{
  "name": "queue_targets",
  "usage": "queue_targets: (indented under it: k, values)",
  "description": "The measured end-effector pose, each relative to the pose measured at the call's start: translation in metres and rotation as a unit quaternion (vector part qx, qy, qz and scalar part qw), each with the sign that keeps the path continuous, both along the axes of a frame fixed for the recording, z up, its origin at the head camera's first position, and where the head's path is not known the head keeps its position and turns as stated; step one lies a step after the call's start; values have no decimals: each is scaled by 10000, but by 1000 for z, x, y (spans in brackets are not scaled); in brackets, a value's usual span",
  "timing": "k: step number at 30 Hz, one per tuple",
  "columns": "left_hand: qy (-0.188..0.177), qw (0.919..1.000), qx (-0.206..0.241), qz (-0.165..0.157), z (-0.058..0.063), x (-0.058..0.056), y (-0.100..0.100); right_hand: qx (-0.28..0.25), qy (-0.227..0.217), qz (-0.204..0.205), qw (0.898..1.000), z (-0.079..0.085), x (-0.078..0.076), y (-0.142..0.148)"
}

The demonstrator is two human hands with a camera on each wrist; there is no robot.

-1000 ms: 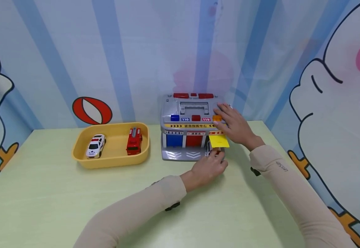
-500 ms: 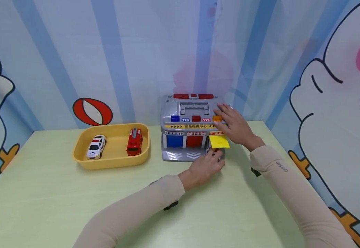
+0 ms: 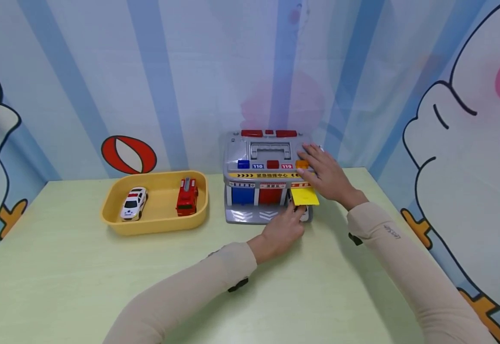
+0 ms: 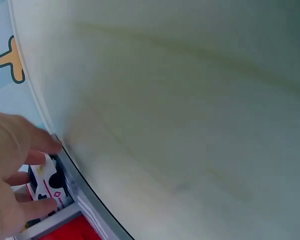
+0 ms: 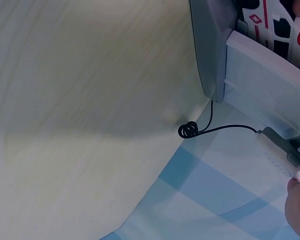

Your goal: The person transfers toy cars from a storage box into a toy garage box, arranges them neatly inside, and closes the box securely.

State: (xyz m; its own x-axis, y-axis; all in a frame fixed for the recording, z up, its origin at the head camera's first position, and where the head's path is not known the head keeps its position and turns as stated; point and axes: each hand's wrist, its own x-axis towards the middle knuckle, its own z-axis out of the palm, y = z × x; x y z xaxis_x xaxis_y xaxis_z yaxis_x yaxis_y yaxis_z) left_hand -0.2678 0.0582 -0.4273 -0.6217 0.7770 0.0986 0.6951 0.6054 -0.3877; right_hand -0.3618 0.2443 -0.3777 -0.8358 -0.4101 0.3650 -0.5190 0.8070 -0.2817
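A grey toy rescue station [image 3: 239, 150] stands at the back of the table, its yellow door [image 3: 304, 196] raised over the right-hand bay. In that bay sits a white toy car with red stripes [image 4: 50, 195], partly hidden by the door and fingers in the head view. My left hand [image 3: 282, 232] reaches in from the front, index finger extended to the car's rear; the left wrist view has its fingers spread over the car. My right hand [image 3: 329, 174] rests flat on the roof's right side, fingers straight, beside the orange button [image 3: 301, 164].
Left of the station is a yellow tray [image 3: 155, 227] with a white toy police car [image 3: 134, 204] and a red toy fire engine [image 3: 187, 197]. A thin black coiled cord [image 5: 188, 130] hangs at the station's right side. A printed curtain [image 3: 190, 86] backs the table.
My left hand has shifted slightly left, and its fingers have gone from pinching at the bay to one finger reaching in. The right hand stays on the roof.
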Motion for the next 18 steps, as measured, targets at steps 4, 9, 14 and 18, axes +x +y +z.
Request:
queue_targets:
  k: [4,9,14,18]
  values:
    - [-75,9998,-120,168,-2,-1,-4,10,-18,5,10000,1,0,1]
    - [-38,9994,-315,147,-4,-3,-8,20,20,17,10000,3,0,0]
    - [-4,9988,-438,-199,-3,-4,-15,34,46,42,10000,1,0,1]
    - [-308,9976,-507,-365,0,-6,-22,42,18,31,10000,0,1,1]
